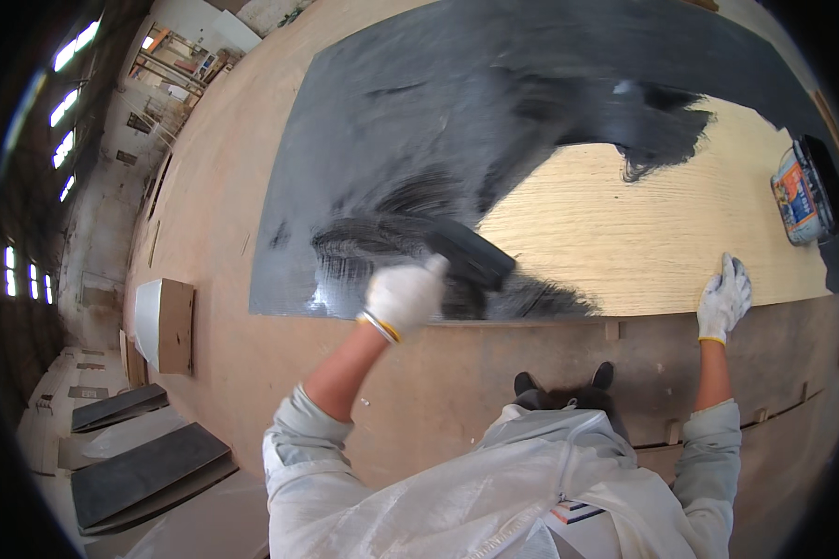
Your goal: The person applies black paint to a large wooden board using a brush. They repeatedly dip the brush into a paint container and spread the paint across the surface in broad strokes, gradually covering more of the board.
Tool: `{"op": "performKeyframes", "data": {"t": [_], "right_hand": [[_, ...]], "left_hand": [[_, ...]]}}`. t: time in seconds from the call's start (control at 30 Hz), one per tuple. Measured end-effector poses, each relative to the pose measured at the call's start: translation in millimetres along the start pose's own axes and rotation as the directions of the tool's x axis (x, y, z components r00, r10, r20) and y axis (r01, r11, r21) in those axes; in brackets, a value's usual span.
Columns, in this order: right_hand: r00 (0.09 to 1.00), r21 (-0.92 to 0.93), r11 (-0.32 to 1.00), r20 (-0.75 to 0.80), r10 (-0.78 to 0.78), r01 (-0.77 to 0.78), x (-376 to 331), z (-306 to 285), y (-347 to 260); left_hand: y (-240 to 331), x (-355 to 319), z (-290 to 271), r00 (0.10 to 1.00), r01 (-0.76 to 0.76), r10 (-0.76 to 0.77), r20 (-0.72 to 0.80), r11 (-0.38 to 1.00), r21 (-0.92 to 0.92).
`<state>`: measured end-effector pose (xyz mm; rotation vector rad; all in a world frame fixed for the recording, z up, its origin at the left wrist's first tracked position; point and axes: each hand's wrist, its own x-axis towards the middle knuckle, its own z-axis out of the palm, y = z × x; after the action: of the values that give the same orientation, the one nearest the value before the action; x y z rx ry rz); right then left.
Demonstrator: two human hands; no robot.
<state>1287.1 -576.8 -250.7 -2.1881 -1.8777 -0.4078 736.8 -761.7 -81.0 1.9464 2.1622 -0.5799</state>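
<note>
A large wood-grain board (606, 219) lies in front of me, much of it covered with a black coating (391, 121). The bare, pale part takes up the right and near middle. My left hand (405, 293), in a white glove, is closed around a wide, flat, black-smeared spreader (475, 256). That tool lies over streaky wet coating near the board's front edge, slightly blurred by motion; its exact kind cannot be made out. Further right, my gloved right hand (725, 298) rests with outstretched fingers on the bare wood at the front edge, holding nothing.
A clear plastic tub (800, 200) with a colourful label and black smears stands at the board's right end. To the left on the floor is a pale box-shaped block (165, 326). Dark panels (149, 475) lie stacked at the lower left. My shoes (602, 374) are close to the board's front edge.
</note>
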Motion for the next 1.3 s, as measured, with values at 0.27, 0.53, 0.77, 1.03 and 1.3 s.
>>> {"op": "performKeyframes", "data": {"t": [0.27, 0.53, 0.77, 1.03, 1.3], "right_hand": [[0.996, 0.078, 0.997, -0.085, -0.011, 0.017, 0, -8, -9], [0.956, 0.385, 0.876, -0.124, -0.264, 0.292, -2, -43, 29], [0.915, 0.317, 0.859, -0.143, -0.377, 0.403, 90, 2, 166], [0.89, 0.352, 0.821, -0.107, -0.442, 0.45, 112, 7, 161], [0.889, 0.378, 0.816, -0.044, -0.456, 0.437, 115, -6, 156]], "left_hand": [[29, -32, -20, 0.937, 0.321, -0.317, 0.144, 0.947, -0.006], [85, -9, -25, 0.865, 0.501, -0.495, 0.081, 0.86, -0.101], [201, 14, -68, 0.938, 0.345, -0.344, 0.036, 0.924, -0.165], [196, 63, -77, 0.87, 0.494, -0.487, 0.084, 0.859, -0.136], [167, 89, -78, 0.879, 0.45, -0.43, 0.206, 0.891, -0.06]]}}
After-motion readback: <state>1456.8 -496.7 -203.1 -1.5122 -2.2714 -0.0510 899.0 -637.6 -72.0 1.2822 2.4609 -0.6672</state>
